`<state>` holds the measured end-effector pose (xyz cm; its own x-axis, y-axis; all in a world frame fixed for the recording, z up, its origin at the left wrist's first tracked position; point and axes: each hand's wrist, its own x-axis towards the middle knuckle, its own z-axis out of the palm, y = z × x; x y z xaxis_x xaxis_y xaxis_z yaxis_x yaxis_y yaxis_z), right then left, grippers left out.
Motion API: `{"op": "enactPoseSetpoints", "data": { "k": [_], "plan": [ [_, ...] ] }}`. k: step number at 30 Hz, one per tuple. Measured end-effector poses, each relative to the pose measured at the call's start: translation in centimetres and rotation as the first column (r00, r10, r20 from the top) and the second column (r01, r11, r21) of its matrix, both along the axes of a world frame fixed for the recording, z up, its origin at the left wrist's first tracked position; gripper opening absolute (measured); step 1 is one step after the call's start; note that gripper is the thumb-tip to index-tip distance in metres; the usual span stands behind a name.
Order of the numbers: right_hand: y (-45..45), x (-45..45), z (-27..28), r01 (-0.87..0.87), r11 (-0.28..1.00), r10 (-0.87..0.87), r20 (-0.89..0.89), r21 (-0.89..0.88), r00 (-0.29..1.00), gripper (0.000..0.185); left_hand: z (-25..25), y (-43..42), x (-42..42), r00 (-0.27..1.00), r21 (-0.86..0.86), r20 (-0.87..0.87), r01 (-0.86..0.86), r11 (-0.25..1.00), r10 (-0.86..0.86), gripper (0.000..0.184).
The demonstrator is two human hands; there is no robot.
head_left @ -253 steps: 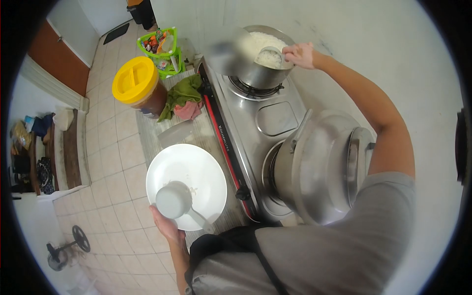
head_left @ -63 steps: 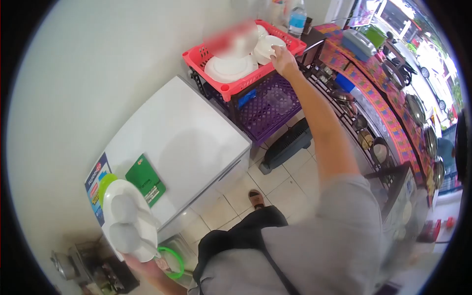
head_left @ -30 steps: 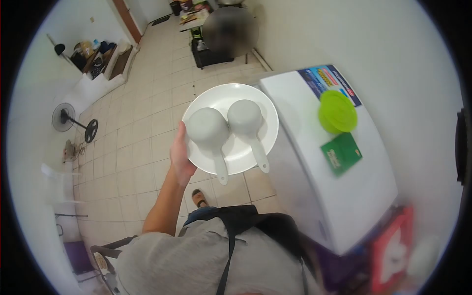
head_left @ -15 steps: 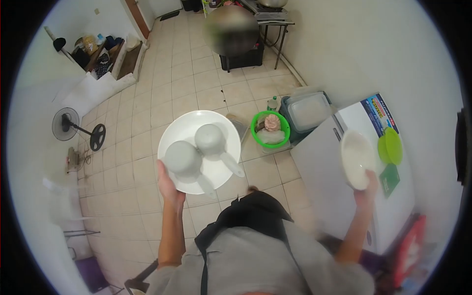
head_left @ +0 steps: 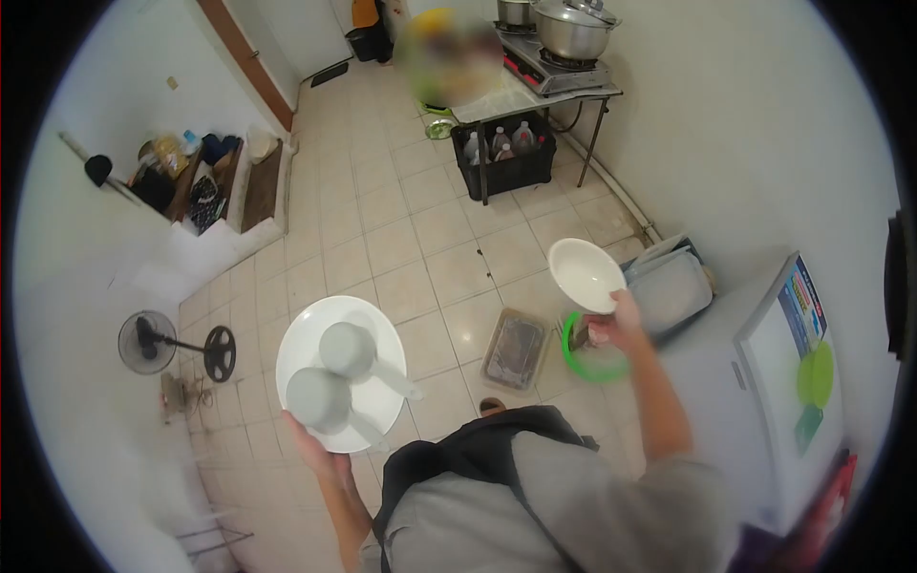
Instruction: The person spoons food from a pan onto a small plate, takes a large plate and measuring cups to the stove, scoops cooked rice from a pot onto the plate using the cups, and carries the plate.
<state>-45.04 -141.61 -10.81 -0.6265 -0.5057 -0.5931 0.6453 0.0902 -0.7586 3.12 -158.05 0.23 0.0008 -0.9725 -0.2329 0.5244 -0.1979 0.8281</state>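
Observation:
My left hand (head_left: 320, 454) is closed on the lower rim of a large white plate (head_left: 387, 329). Two pale grey dippers with handles lie upside down on it: a larger dipper (head_left: 318, 399) near my hand and a smaller dipper (head_left: 346, 349) beyond it. With my right hand (head_left: 621, 323) I grip the near edge of a white bowl (head_left: 581, 272), held in the air with its inside toward me. Below that hand is a green-rimmed basin (head_left: 597, 372), partly hidden by my hand and forearm.
A white chest freezer (head_left: 707, 401) stands at right, with a green bowl (head_left: 815, 375) on top. A lidded container (head_left: 516, 351) sits on the tiled floor. Ahead, a table holds a stove (head_left: 554, 69) and pots, above a black crate (head_left: 506, 158) of bottles. A fan (head_left: 148, 342) stands left.
My right hand has carried the bowl leftward, away from above the freezer and out over the basin. The view has shifted, bringing the stove and crate further into sight. The plate stays in my left hand.

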Motion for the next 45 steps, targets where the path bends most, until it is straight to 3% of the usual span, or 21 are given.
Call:
{"op": "enactPoseSetpoints", "data": {
  "k": [2,6,9,12,16,18,23,29,31,34,36,43,45],
  "plan": [
    [-6.9,-1.8,-0.7,-0.13,0.991,0.131,0.013,-0.037,0.991,0.04,0.1,-5.9,-1.1,1.0,0.0,-0.013,0.004,1.0,-0.004,0.058],
    [-21.2,-3.6,0.3,-0.173,0.981,0.161,-0.128,-0.091,0.979,0.042,0.2,-17.1,-4.3,0.999,-0.03,-0.032,0.018,0.999,-0.019,0.057],
    [-31.8,-5.5,1.0,-0.098,0.987,0.077,-0.166,-0.124,0.983,0.043,-0.2,-27.2,-7.1,0.998,-0.001,-0.019,0.051,0.999,-0.051,0.056],
    [-40.9,-8.5,1.4,-0.015,0.969,-0.006,-0.083,-0.247,0.997,0.043,0.0,-37.6,-10.6,0.993,-0.041,-0.014,0.12,0.992,-0.121,0.056],
    [-51.2,-12.8,2.8,0.172,0.936,-0.194,-0.042,-0.308,0.98,0.041,-0.5,-51.5,-15.7,0.951,-0.033,-0.113,0.285,0.958,-0.287,0.054],
    [-56.1,-16.9,2.8,0.206,0.881,-0.239,-0.024,-0.425,0.971,0.042,-0.6,-57.6,-19.5,0.937,-0.025,-0.06,0.343,0.939,-0.344,0.054],
    [-67.0,-27.5,2.1,0.321,0.806,-0.349,0.039,-0.497,0.936,0.044,-2.4,-70.2,-31.5,0.875,-0.062,-0.079,0.474,0.878,-0.478,0.055],
    [-81.2,-44.9,-0.4,0.471,0.726,-0.492,0.1,-0.501,0.865,0.044,-4.6,-81.8,-48.0,0.814,-0.035,-0.046,0.578,0.816,-0.579,0.057],
    [-85.2,-49.6,-0.8,0.568,0.706,-0.607,0.051,-0.424,0.793,0.044,-4.8,-85.0,-53.1,0.779,-0.033,-0.047,0.625,0.78,-0.626,0.058],
    [-90.2,-56.6,-1.0,0.606,0.676,-0.647,0.055,-0.418,0.76,0.045,-5.6,-89.9,-60.4,0.766,0.068,-0.043,0.643,0.763,-0.642,0.059],
    [-93.1,-61.0,-1.7,0.637,0.66,-0.674,0.06,-0.398,0.736,0.045,-7.4,-93.4,-65.5,0.724,0.048,-0.036,0.69,0.722,-0.689,0.059],
    [-98.6,-71.3,-5.5,0.736,0.59,-0.765,0.063,-0.331,0.641,0.041,-10.5,-101.5,-81.4,0.595,0.172,-0.019,0.793,0.584,-0.803,0.06],
    [-99.1,-73.5,-5.7,0.744,0.569,-0.797,-0.015,-0.35,0.603,0.04,-11.5,-104.0,-86.1,0.547,0.191,-0.007,0.822,0.536,-0.837,0.06]
  ]
}}
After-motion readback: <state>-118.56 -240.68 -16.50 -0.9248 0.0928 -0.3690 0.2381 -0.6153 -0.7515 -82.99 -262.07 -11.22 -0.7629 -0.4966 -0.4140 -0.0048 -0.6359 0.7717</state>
